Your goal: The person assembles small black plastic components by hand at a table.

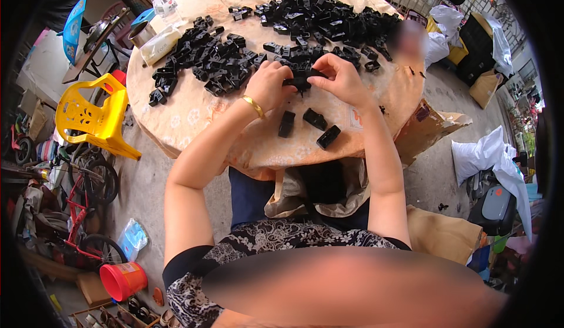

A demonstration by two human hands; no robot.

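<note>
Over the table, my left hand (269, 85) and my right hand (342, 80) meet at a small black plastic part (300, 83). Fingers of both hands are closed on it from either side; its exact kind is too small to tell. A gold bangle (254, 106) circles my left wrist. Just beyond my hands lies a big heap of similar black plastic parts (335, 19), with another heap (205, 61) to the left. Nearer to me, three single parts rest on the cloth: a dark block (286, 124), a second one (315, 118) and a third (328, 138).
A peach patterned cloth covers the round table (194, 116). At its far left are a clear bottle (163, 0), a metal cup (141, 34) and a white packet (160, 45). A yellow chair (100, 116) stands left; an open sack (352, 181) sits at my lap.
</note>
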